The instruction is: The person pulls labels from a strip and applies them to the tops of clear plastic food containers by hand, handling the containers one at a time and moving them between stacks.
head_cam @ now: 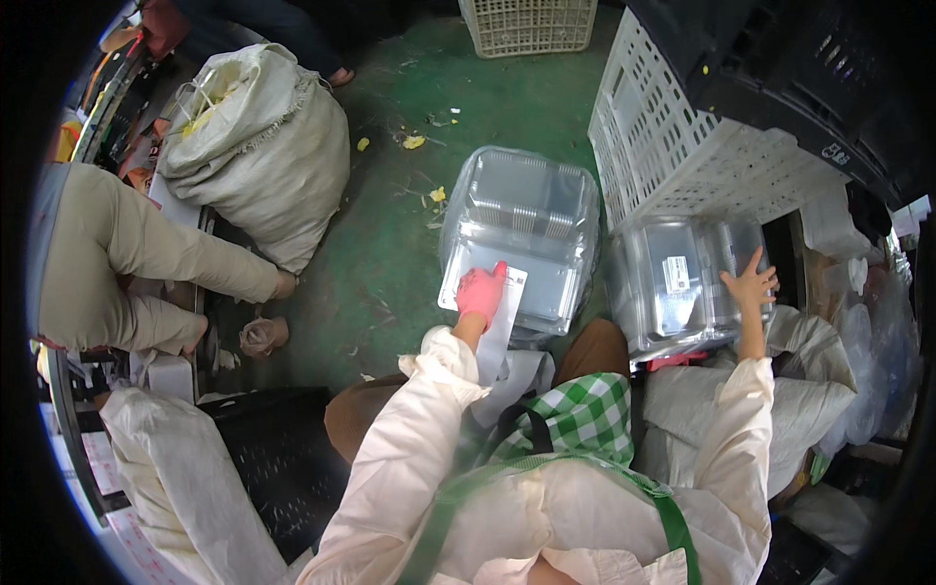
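My left hand (479,294), in a pink glove, grips a white strip of labels (499,336) that trails down toward my lap. Beneath that hand lies a stack of clear plastic clamshell containers (530,256), wrapped in film, on the floor in front of me. My bare right hand (751,284) has its fingers spread at the right end of a second group of clear clamshell containers (658,285). A white label bearing print and a code (676,274) sits on one lid there. How firmly that hand presses on the plastic I cannot tell.
White perforated crates (651,124) stand ahead on the right, with a black crate (790,80) on top. A full woven sack (270,146) is at the left, near a seated person's legs (183,241). Yellow scraps (413,142) litter the green floor (395,256). Another woven sack (731,409) lies right.
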